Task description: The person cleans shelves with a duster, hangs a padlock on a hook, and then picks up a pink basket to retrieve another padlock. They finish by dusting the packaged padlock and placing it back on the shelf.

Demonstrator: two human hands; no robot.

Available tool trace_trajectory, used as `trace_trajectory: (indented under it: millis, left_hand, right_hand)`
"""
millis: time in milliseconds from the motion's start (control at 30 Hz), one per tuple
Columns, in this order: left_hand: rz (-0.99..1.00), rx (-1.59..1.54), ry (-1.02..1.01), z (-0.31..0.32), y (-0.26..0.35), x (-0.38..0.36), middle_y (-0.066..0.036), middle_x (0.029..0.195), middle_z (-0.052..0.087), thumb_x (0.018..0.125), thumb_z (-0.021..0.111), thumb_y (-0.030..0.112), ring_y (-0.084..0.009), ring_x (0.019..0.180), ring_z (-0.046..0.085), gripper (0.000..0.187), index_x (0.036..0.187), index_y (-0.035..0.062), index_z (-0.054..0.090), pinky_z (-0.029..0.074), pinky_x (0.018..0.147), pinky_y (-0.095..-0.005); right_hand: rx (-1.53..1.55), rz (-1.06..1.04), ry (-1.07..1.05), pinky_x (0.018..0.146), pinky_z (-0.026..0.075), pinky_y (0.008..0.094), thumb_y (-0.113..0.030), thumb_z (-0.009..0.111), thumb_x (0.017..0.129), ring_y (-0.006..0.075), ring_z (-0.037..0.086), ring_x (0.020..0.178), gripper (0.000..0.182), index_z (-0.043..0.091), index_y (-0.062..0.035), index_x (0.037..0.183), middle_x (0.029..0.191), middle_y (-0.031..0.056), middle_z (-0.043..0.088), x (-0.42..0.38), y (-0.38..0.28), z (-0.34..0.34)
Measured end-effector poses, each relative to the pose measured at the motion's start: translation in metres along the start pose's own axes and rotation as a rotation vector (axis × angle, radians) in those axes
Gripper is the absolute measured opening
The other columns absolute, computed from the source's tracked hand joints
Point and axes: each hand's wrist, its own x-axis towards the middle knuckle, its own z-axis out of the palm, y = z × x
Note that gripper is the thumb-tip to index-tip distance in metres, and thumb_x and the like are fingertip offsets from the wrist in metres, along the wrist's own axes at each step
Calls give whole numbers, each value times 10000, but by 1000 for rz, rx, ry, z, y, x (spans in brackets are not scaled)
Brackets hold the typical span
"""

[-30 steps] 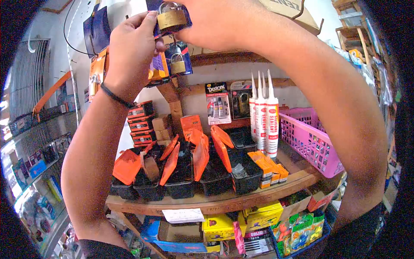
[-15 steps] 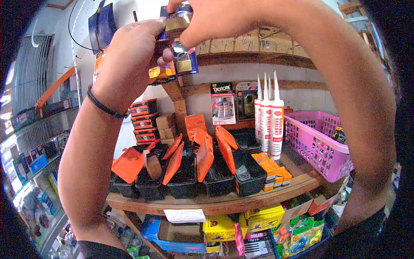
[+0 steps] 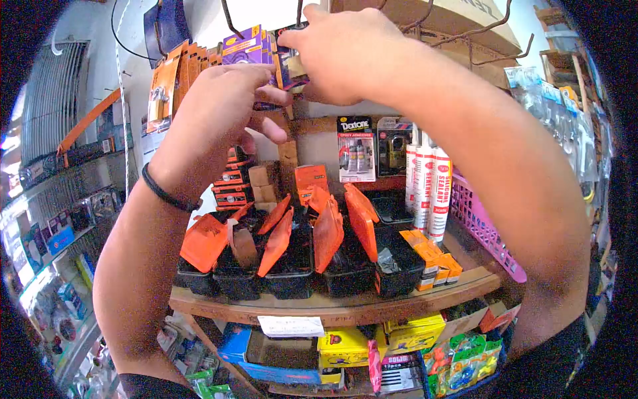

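Observation:
My right hand (image 3: 339, 56) reaches up to the hanging goods, its fingers closed on the edge of a carded padlock (image 3: 292, 65). Only part of the card and a bit of brass show, as the fingers cover the rest. To the left of it, my left hand (image 3: 229, 103) has its fingers spread and holds nothing that I can see. Purple carded packs (image 3: 240, 45) hang just above the left fingers. Orange carded packs (image 3: 166, 83) hang in a row behind the left hand.
Metal hooks (image 3: 475, 30) jut out at the top. Below, black bins (image 3: 286, 282) with raised orange lids (image 3: 276, 243) line a wooden shelf (image 3: 359, 304). Silicone sealant tubes (image 3: 438, 193) stand beside a pink basket (image 3: 475, 213). Yellow boxes (image 3: 342, 349) sit underneath.
The view has tilted up, showing hooks and hanging packs. The padlock card has moved from between both hands to the hanging packs. My left hand has let go, its fingers spreading.

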Motion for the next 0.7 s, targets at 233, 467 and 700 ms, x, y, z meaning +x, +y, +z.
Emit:
trace_trajectory:
  millis: [233, 467, 700]
  left_hand:
    - [80, 113, 24, -19, -9, 5, -76, 889, 601, 825, 428, 187, -108, 534, 561, 356, 1152, 51, 471, 302, 367, -180]
    - [127, 88, 51, -29, -15, 2, -60, 824, 609, 820, 442, 227, -98, 503, 558, 373, 1126, 18, 485, 311, 354, -172]
    - [96, 83, 52, -19, -17, -12, -72, 768, 594, 837, 404, 232, -96, 495, 555, 345, 1088, 24, 514, 332, 356, -162]
  right_hand:
    - [5, -11, 114, 695, 496, 369, -188, 621, 658, 259, 583, 875, 463, 514, -150, 1107, 1050, 120, 474, 20, -4, 52]
    - [20, 27, 71, 706, 491, 365, -191, 613, 670, 257, 577, 884, 468, 510, -191, 1127, 1050, 110, 469, 32, -10, 67]
    - [128, 91, 16, 694, 495, 380, -271, 658, 672, 284, 572, 887, 593, 416, -293, 1213, 1203, 111, 391, 30, -14, 85]
